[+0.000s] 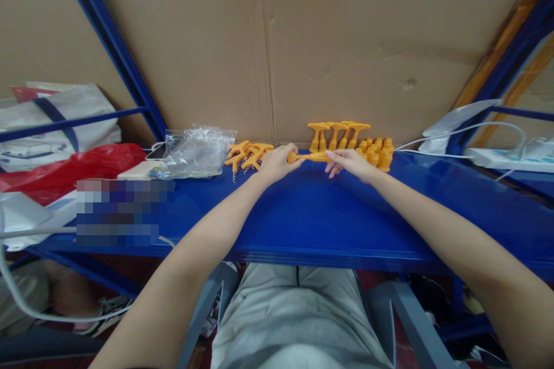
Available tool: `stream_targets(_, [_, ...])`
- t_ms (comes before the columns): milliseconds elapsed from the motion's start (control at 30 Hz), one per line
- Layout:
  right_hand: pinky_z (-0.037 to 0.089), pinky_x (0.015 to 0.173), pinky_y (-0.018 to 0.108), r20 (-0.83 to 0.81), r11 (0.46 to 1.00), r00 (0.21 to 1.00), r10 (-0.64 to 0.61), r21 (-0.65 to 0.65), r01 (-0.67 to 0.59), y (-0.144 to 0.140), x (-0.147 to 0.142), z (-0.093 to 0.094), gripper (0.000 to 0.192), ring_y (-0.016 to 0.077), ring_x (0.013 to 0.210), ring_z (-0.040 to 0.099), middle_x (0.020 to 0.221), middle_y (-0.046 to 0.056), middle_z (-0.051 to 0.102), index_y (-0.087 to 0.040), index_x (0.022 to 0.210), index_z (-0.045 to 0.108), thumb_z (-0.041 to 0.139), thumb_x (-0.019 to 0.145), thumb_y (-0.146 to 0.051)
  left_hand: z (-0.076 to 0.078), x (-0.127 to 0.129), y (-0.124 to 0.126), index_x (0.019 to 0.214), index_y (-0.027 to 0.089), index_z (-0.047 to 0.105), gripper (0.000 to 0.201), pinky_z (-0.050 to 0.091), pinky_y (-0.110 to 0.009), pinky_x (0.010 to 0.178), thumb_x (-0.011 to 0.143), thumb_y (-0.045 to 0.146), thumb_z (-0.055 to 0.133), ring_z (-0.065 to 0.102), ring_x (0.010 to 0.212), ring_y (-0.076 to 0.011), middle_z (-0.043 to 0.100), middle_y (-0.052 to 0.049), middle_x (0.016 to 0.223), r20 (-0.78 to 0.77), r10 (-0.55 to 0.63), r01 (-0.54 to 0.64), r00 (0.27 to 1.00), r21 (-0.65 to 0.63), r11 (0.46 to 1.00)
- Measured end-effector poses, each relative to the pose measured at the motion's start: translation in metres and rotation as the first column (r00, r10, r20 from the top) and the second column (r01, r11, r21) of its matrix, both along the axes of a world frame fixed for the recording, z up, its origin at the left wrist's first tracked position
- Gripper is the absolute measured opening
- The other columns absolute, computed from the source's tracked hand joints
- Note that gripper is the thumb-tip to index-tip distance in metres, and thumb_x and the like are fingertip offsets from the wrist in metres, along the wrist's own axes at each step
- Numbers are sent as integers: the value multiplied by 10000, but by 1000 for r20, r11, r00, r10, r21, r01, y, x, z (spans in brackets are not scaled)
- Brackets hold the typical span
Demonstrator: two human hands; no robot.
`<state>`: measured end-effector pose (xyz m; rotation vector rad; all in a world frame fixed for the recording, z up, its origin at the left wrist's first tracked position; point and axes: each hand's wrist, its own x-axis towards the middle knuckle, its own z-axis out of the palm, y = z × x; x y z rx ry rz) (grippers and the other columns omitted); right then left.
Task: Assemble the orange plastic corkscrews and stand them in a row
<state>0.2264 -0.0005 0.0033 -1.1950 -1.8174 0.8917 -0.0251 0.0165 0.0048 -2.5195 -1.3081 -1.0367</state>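
Between my hands lies an orange plastic spring-necked piece (319, 157), held level just above the blue table. My left hand (277, 164) is closed around its left end, and the fingers hide part of that end. At the other end, my right hand (346, 162) pinches the smooth body between thumb and fingers, the lower fingers spread. Left of my left hand lies a pile of orange branched pieces (242, 154) with thin metal springs. Upright T-topped orange pieces (339, 134) stand behind my right hand. Several orange bottle-shaped pieces (383, 155) stand beside it.
The blue table (298, 219) runs against a cardboard wall (216, 40). Clear plastic bags (197, 150), a red bag (86, 167) and a fabric bag (78, 121) lie leftward. White cables and a power strip (511, 157) sit at right. Another person's leg (64, 288) shows lower left.
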Motion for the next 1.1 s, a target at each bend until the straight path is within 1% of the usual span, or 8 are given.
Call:
stream_targets(100, [591, 844, 403, 139, 967, 984, -108, 244, 71, 4, -2, -7, 468, 259, 942, 746, 1161, 155, 748, -189, 1124, 669, 626, 932, -613, 0, 2, -1, 1010, 226, 639, 197, 476, -277, 730, 894, 377, 686, 692, 883, -212, 744, -44, 949, -19, 16, -16, 1000, -13, 1000])
stream_targets(200, [490, 1057, 510, 332, 831, 925, -182, 555, -36, 0, -7, -11, 433, 331, 1257, 632, 1371, 179, 658, -191, 1256, 643, 641, 939, -486, 1, 5, -4, 1023, 219, 642, 204, 484, -291, 740, 888, 360, 701, 705, 915, -235, 748, -60, 987, -52, 58, -62, 997, -61, 996])
stream_targets(400, [403, 1074, 534, 687, 698, 699, -200, 601, -390, -15, -21, -14, 301, 324, 1301, 579, 1385, 173, 654, -212, 1228, 701, 514, 1001, -275, -2, 8, -4, 1052, 215, 639, 203, 516, -318, 806, 899, 342, 681, 716, 1000, -253, 755, -78, 1074, -110, -15, 6, 994, -83, 997])
stream_targets(533, [407, 1022, 485, 756, 718, 609, -238, 560, -414, -15, -23, -18, 327, 306, 1219, 611, 1328, 165, 674, -217, 1234, 725, 498, 999, -225, -7, 9, -3, 1183, 226, 632, 285, 541, -343, 925, 916, 324, 644, 707, 1091, -242, 740, -77, 1197, -134, -135, 121, 982, -104, 987])
stream_targets(667, [442, 969, 455, 713, 740, 637, -292, 591, -322, -3, -15, -18, 384, 309, 1175, 628, 1261, 177, 687, -202, 1310, 714, 474, 1016, -260, -8, 7, 1, 1468, 209, 485, 534, 543, -350, 983, 950, 297, 580, 693, 1144, -234, 670, -121, 1365, -72, -123, 114, 990, -118, 986])
stream_targets(833, [529, 923, 435, 491, 758, 787, -374, 651, -47, 36, -5, -15, 403, 295, 1091, 659, 1213, 157, 689, -202, 1295, 741, 481, 1002, -297, -12, -7, 16, 1348, 183, 608, 411, 488, -453, 1095, 957, 284, 531, 612, 1293, -294, 624, -160, 1417, -182, 50, -79, 982, -155, 985])
stream_targets(933, [548, 944, 439, 390, 772, 848, -358, 635, 34, 63, -13, -11, 369, 274, 996, 674, 1093, 124, 693, -220, 1266, 758, 561, 965, -304, -15, -14, 22, 1343, 197, 630, 422, 426, -568, 1139, 943, 310, 557, 508, 1415, -367, 540, -185, 1530, -301, 172, -253, 938, -256, 933])
stream_targets(1100, [548, 975, 451, 367, 808, 837, -406, 571, 141, 86, -48, -4, 409, 290, 1044, 671, 1135, 151, 653, -185, 1337, 717, 553, 968, -247, -18, -18, 27, 1349, 212, 634, 424, 388, -557, 1170, 987, 369, 478, 492, 1445, -347, 545, -167, 1546, -403, 141, -296, 904, -354, 887])
